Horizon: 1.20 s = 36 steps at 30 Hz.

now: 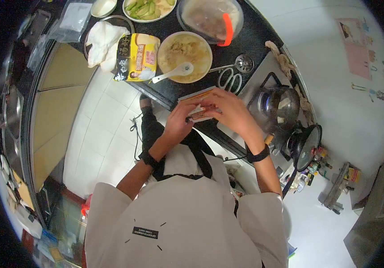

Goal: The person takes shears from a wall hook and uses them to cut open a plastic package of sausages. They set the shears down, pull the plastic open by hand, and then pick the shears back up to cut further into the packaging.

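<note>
My left hand (180,120) and my right hand (228,109) are together at the counter's front edge, both on a small flat packet (197,95) with a light and orange-brown surface. The fingers of both hands are bent around its near side, where something reddish shows between them. Just beyond the hands stands a bowl (194,46) of pale brownish food, with a white spoon (174,72) resting across its rim. Scissors (230,82) and a slotted ladle (243,64) lie to the right of the bowl. A yellow and black food bag (137,58) is on its left.
A stove with a dark pan (285,107) stands at the right, and a lidded pan (308,147) is nearer. A plastic-covered bowl (209,20), a plate of green slices (149,9) and a white cloth (104,43) occupy the back of the dark counter.
</note>
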Each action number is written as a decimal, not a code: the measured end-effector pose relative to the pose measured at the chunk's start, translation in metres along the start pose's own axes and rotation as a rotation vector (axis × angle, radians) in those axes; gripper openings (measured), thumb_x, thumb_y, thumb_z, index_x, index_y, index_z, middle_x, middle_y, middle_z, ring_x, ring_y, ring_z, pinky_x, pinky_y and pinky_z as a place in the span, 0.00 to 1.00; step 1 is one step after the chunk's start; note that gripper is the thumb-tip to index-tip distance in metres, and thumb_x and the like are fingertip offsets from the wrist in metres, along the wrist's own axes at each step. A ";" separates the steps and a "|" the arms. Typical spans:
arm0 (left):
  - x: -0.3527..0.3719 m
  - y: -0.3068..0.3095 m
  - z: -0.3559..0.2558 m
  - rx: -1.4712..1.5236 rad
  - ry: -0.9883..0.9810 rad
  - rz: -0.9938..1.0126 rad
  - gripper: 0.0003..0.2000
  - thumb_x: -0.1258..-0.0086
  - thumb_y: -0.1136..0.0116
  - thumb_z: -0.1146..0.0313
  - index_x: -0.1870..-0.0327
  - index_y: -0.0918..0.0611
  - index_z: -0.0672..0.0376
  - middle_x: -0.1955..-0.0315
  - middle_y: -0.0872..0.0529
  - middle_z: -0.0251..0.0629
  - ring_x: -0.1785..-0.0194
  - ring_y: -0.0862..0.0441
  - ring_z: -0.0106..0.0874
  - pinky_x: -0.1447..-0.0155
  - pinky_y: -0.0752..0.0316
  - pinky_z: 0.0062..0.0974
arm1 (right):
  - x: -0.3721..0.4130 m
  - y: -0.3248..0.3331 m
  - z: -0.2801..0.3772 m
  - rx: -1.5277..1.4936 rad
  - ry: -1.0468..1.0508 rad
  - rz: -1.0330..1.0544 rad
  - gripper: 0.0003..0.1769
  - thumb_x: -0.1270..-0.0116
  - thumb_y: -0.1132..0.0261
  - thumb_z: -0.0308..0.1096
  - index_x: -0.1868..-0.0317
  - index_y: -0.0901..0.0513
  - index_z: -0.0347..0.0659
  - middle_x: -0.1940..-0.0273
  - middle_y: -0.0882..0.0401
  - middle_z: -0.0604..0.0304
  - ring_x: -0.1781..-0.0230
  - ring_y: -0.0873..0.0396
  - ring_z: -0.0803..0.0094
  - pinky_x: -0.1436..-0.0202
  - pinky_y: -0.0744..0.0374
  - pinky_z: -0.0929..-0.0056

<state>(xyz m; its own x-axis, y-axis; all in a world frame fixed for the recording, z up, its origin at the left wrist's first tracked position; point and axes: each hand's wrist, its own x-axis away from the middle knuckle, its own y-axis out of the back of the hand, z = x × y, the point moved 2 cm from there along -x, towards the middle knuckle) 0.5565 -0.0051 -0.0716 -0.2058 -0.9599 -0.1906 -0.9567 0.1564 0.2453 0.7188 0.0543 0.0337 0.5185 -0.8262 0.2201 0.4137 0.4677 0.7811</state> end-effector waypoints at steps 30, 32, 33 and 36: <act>-0.029 0.017 0.008 0.039 0.050 0.192 0.25 0.48 0.32 0.78 0.47 0.27 0.62 0.51 0.22 0.45 0.47 0.22 0.43 0.44 0.27 0.33 | 0.059 -0.004 -0.006 -0.175 -0.426 -0.616 0.10 0.41 0.30 0.30 0.60 0.17 0.37 0.67 0.20 0.55 0.70 0.21 0.70 0.67 0.24 0.73; -0.029 0.017 0.006 0.045 0.050 0.199 0.25 0.49 0.33 0.79 0.48 0.27 0.62 0.51 0.23 0.46 0.47 0.23 0.45 0.44 0.27 0.34 | 0.067 -0.010 -0.007 -0.114 -0.646 -0.420 0.08 0.40 0.32 0.29 0.60 0.17 0.37 0.66 0.19 0.50 0.66 0.19 0.57 0.65 0.22 0.66; -0.029 0.016 0.005 0.050 0.051 0.190 0.24 0.50 0.34 0.80 0.49 0.27 0.63 0.51 0.23 0.47 0.47 0.23 0.48 0.44 0.27 0.35 | 0.069 -0.010 -0.002 -0.115 -0.656 -0.429 0.08 0.40 0.32 0.29 0.60 0.17 0.37 0.66 0.19 0.50 0.66 0.19 0.57 0.65 0.22 0.66; -0.029 0.015 0.007 0.042 0.094 0.192 0.24 0.49 0.34 0.80 0.49 0.27 0.62 0.51 0.23 0.47 0.47 0.23 0.47 0.44 0.27 0.34 | 0.063 -0.011 0.009 -0.205 -0.726 -0.556 0.09 0.37 0.34 0.31 0.59 0.18 0.36 0.64 0.19 0.46 0.65 0.19 0.53 0.65 0.23 0.64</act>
<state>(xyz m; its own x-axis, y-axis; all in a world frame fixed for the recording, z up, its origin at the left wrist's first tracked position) 0.5467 0.0265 -0.0695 -0.3671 -0.9286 -0.0541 -0.9098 0.3463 0.2286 0.7399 -0.0062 0.0443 -0.3586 -0.9094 0.2105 0.6217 -0.0645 0.7806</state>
